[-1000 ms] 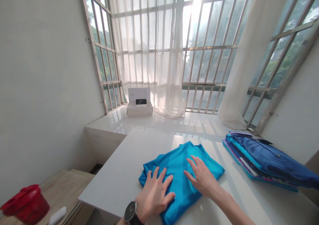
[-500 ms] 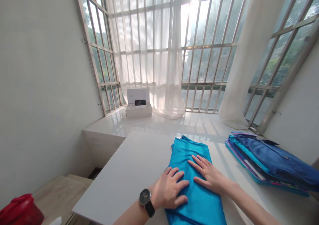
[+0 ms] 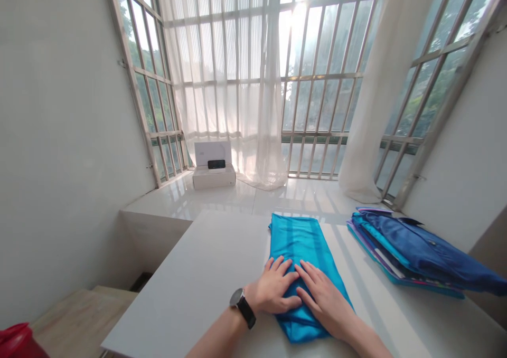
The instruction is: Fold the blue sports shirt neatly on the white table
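A shiny turquoise cloth [image 3: 301,236], folded into a long narrow strip, lies flat on the white table [image 3: 222,263]. My left hand [image 3: 277,286] rests on its left side with fingers spread, a dark-strapped watch on that wrist. Close beside it, my right hand [image 3: 319,294] lies palm down on the cloth, fingers stretched toward the window. The fingertips of both hands almost meet in the middle. The cloth's near end shows below my hands with some wrinkles, partly covered by my right hand and forearm.
A pile of folded blue and purple clothes [image 3: 412,247] sits at the table's right. On the window ledge [image 3: 245,199] stands a white open box [image 3: 214,177] with a black phone-like object [image 3: 216,164]. A red container [image 3: 21,342] is at the lower left, below table height.
My right hand has come nearer to me and closer to my left. The cloth's near end now shows on the table, and its far end looks smoother. The view has shifted slightly right.
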